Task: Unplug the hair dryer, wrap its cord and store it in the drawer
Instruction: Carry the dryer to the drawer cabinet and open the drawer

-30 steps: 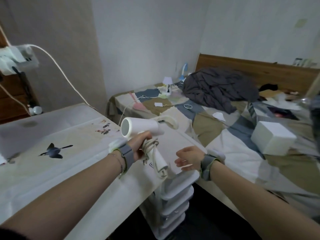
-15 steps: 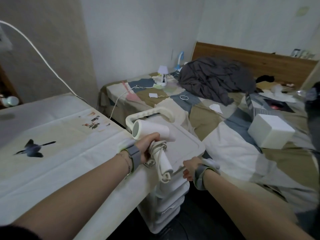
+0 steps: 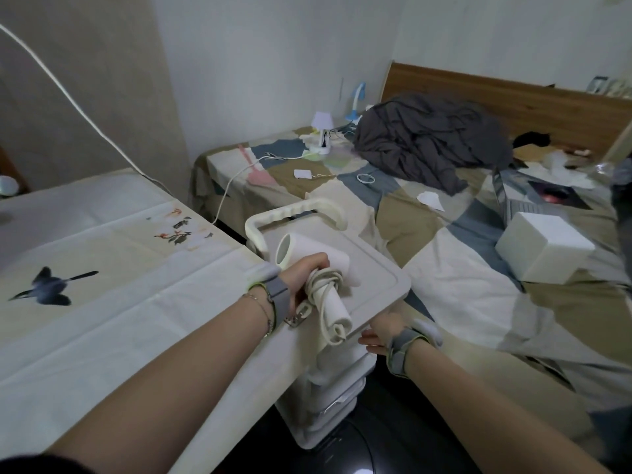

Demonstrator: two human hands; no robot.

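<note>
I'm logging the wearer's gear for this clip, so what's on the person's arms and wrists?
Both forearms are bare, with no sleeves in view. The left hand has a grey wrist strap with a lime-green edge and a white pad, plus a thin chain bracelet. The right hand wears a matching grey strap with a white pad.

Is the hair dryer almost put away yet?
Nearly. Done: the hair dryer is unplugged, its plug dangles free, and the cord is wound round the handle. In hand: the left hand holds the dryer above the white drawer unit, while the right hand reaches for the top drawer front. Left: no drawer looks open yet, so open one, put the dryer inside and close it.
</note>
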